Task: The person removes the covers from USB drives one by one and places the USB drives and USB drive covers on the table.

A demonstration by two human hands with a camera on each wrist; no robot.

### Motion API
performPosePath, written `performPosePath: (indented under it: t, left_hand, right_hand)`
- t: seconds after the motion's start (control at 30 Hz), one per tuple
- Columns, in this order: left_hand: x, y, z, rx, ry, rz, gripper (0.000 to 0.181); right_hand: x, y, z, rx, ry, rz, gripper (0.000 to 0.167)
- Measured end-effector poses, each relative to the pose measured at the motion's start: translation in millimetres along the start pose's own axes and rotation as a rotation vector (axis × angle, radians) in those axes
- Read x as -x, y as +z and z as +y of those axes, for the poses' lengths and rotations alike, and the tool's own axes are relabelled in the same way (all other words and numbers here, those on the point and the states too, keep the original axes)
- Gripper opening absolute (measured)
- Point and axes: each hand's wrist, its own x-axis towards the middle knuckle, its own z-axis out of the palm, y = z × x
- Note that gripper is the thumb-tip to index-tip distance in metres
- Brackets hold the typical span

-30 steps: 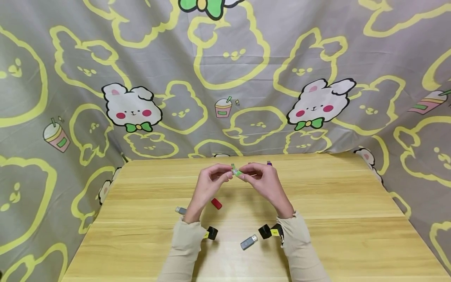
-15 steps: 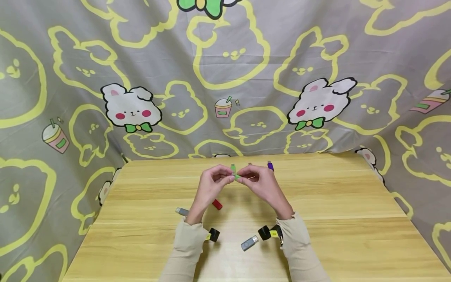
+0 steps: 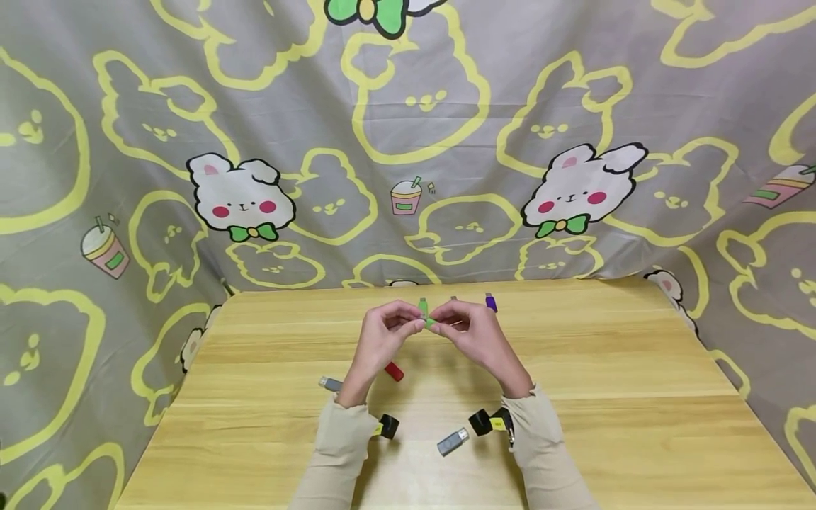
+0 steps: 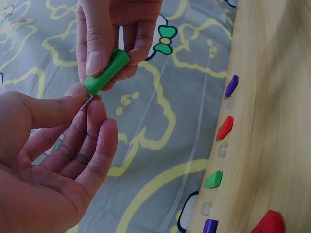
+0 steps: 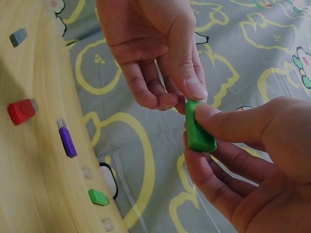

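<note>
Between my two hands a green USB flash drive (image 4: 108, 74) is held above the table's far edge. In the head view my left hand (image 3: 382, 331) pinches its narrow end between thumb and fingertips; a thin strip of the metal connector shows there in the left wrist view. My right hand (image 3: 474, 331) grips the green body with thumb and fingers, clearest in the right wrist view. The fingertips of both hands nearly meet and hide most of the connector. Whether a clear cap sits on it, I cannot tell.
Along the table's far edge run purple (image 4: 232, 86), red (image 4: 225, 128) and green (image 4: 213, 179) flash drives, with clear caps (image 4: 222, 150) between them. Nearer lie a red drive (image 3: 394, 371) and two grey drives, one by the left wrist (image 3: 330, 383), one (image 3: 453, 442) between the forearms.
Both hands have come slightly down and nearer. The held flash drive has tilted, and its silvery end, visible a second ago, is now mostly covered by fingers.
</note>
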Motion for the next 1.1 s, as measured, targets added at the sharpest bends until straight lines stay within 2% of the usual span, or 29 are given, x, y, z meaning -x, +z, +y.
performPosePath:
  t: [0.53, 0.77, 0.87, 1.0, 1.03, 1.1]
  left_hand:
    - [0.4, 4.9, 2.1, 0.043, -0.025, 0.016, 0.008]
    - [-0.9, 5.5, 2.8, 0.034, -0.028, 0.024, 0.008]
    - [-2.4, -3.0, 0.7, 0.061, -0.056, 0.064, 0.010]
    - [-1.3, -27.2, -2.2, 0.135, -0.080, 0.221, 0.011]
    - [-0.6, -33.2, -1.7, 0.143, -0.070, 0.245, 0.011]
    - [0.1, -41.7, -1.4, 0.158, -0.060, 0.252, 0.012]
  right_hand:
    - [2.0, -7, -1, 0.022, -0.001, -0.029, 0.010]
    - [2.3, -9, -2, 0.025, 0.006, -0.025, 0.010]
    - [3.3, -13, 0, 0.071, 0.023, -0.021, 0.010]
    - [6.7, -27, 8, 0.152, 0.072, 0.000, 0.009]
    - [7.5, -31, 10, 0.161, 0.081, 0.009, 0.009]
    - [8.8, -38, 13, 0.157, 0.089, 0.017, 0.010]
